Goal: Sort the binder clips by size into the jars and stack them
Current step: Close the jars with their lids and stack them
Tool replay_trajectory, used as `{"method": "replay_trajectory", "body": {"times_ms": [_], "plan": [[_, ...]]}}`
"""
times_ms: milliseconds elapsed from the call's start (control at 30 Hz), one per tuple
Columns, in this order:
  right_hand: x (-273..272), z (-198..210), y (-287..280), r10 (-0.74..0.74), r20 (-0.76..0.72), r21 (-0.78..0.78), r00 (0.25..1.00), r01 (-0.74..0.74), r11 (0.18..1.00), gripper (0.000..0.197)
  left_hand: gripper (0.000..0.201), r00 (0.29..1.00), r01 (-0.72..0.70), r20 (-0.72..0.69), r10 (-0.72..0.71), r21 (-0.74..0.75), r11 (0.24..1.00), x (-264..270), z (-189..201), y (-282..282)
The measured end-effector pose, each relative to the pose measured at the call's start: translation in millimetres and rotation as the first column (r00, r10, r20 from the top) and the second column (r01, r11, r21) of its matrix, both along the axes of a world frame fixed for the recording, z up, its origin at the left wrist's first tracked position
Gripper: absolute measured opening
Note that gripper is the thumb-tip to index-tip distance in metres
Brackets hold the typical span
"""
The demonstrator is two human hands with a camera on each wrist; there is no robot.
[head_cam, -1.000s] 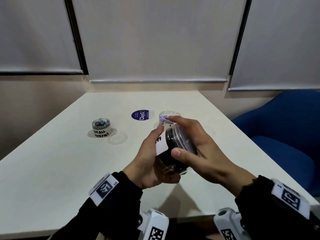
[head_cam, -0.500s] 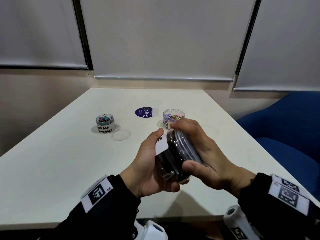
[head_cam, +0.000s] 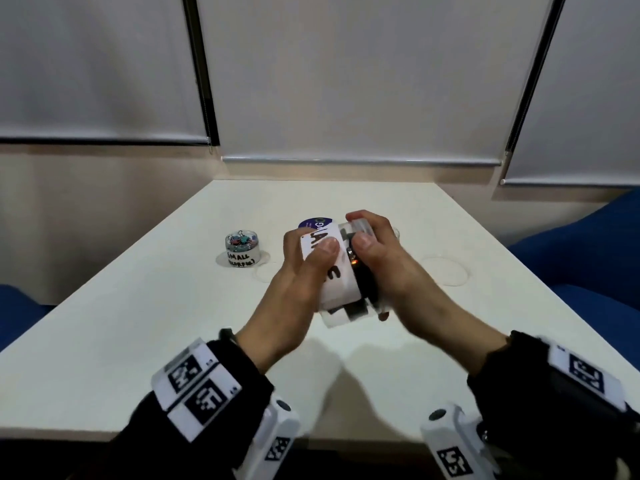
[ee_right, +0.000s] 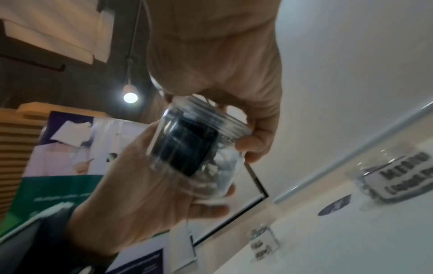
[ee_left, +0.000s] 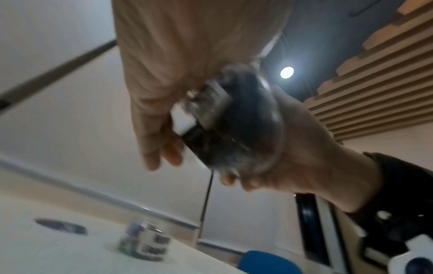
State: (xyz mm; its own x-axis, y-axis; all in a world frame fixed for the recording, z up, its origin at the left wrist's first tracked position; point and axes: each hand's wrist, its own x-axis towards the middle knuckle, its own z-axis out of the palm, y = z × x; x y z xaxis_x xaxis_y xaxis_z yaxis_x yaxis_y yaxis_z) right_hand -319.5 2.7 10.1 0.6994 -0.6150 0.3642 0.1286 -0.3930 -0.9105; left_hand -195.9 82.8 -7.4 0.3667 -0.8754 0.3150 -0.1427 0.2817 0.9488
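A large clear jar (head_cam: 337, 271) with a white handwritten label lies tilted on its side in the air between both hands; black binder clips (ee_right: 185, 146) show through its wall. My left hand (head_cam: 306, 258) grips the labelled body, thumb across the label. My right hand (head_cam: 372, 242) curls round the clear lid (head_cam: 360, 225) at the jar's far end. The small jar (head_cam: 241, 249), marked SMALL and holding coloured clips, stands open on the white table (head_cam: 138, 323). The medium jar (ee_right: 398, 176) stands behind my hands, hidden in the head view.
A purple round disc (head_cam: 317, 223) lies behind the held jar. One loose clear lid (head_cam: 445, 271) lies at the right and another (head_cam: 263, 273) beside the small jar. Blue chairs (head_cam: 588, 258) flank the table; blinds cover the windows behind.
The large jar has been turned so its white label faces up. Both hands have carried it farther out over the table, and the right hand has shifted round the lid.
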Motion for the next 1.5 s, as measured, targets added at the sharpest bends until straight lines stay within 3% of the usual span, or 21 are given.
{"method": "replay_trajectory", "body": {"times_ms": [100, 200, 300, 433, 667, 733, 833, 900, 1067, 1200, 1300, 1367, 1500], "plan": [[-14.2, 3.9, -17.4, 0.057, -0.123, -0.001, 0.991, -0.057, 0.998, 0.055, 0.067, 0.949, 0.056, 0.299, -0.103, 0.162, 0.985, 19.3, 5.5, 3.8], [-28.4, -1.1, -13.8, -0.020, -0.244, -0.223, 0.969, -0.036, 0.974, 0.062, 0.095, 0.853, 0.100, 0.477, -0.209, 0.245, 0.964, 14.6, 8.7, 5.6], [-34.2, -11.5, -5.1, -0.118, -0.254, -0.369, 0.960, 0.016, 0.929, 0.066, 0.103, 0.814, 0.139, 0.523, -0.253, 0.247, 0.959, 2.4, 5.3, -0.8], [-48.1, -17.2, -15.0, -0.179, -0.202, -0.250, 0.963, 0.126, 0.960, 0.067, 0.081, 0.802, 0.045, 0.571, -0.177, 0.237, 0.971, -2.0, -0.1, -23.1], [-58.8, -25.7, -37.5, -0.337, -0.160, -0.108, 0.928, 0.323, 0.940, 0.035, 0.066, 0.767, -0.072, 0.631, -0.116, 0.264, 0.962, -12.9, -15.9, -73.5], [-59.6, -27.5, -42.1, -0.342, -0.212, -0.070, 0.915, 0.335, 0.940, 0.033, 0.074, 0.710, -0.133, 0.692, -0.133, 0.318, 0.939, -10.0, -21.8, -88.6], [-60.4, -30.9, -47.3, -0.340, -0.312, -0.081, 0.887, 0.332, 0.940, 0.032, 0.098, 0.541, -0.323, 0.825, -0.163, 0.383, 0.865, 1.0, -29.6, -105.9], [-61.6, -31.9, -52.4, -0.347, -0.365, -0.092, 0.864, 0.337, 0.937, 0.029, 0.099, 0.446, -0.432, 0.878, -0.173, 0.380, 0.818, 9.0, -31.6, -114.1], [-61.5, -31.8, -68.6, -0.393, -0.443, -0.125, 0.806, 0.378, 0.917, 0.025, 0.104, 0.389, -0.505, 0.889, -0.243, 0.426, 0.751, 27.2, -33.9, -124.7], [-59.4, -35.5, -96.1, -0.495, -0.576, -0.267, 0.650, 0.423, 0.866, 0.035, 0.101, 0.490, -0.452, 0.847, -0.206, 0.449, 0.771, 36.1, -27.0, -121.6], [-58.9, -42.9, -123.0, -0.581, -0.714, -0.482, 0.390, 0.327, 0.813, 0.049, 0.085, 0.536, -0.421, 0.832, -0.142, 0.409, 0.809, 40.3, -24.6, -118.8], [-58.4, -49.9, -136.5, -0.580, -0.777, -0.538, 0.244, 0.220, 0.814, 0.052, 0.076, 0.542, -0.396, 0.832, -0.121, 0.380, 0.836, 42.1, -24.5, -117.8], [-59.8, -65.1, -157.0, -0.532, -0.839, -0.516, 0.112, 0.143, 0.844, 0.054, 0.063, 0.553, -0.352, 0.828, -0.092, 0.332, 0.875, 44.4, -18.7, -118.0]]}}
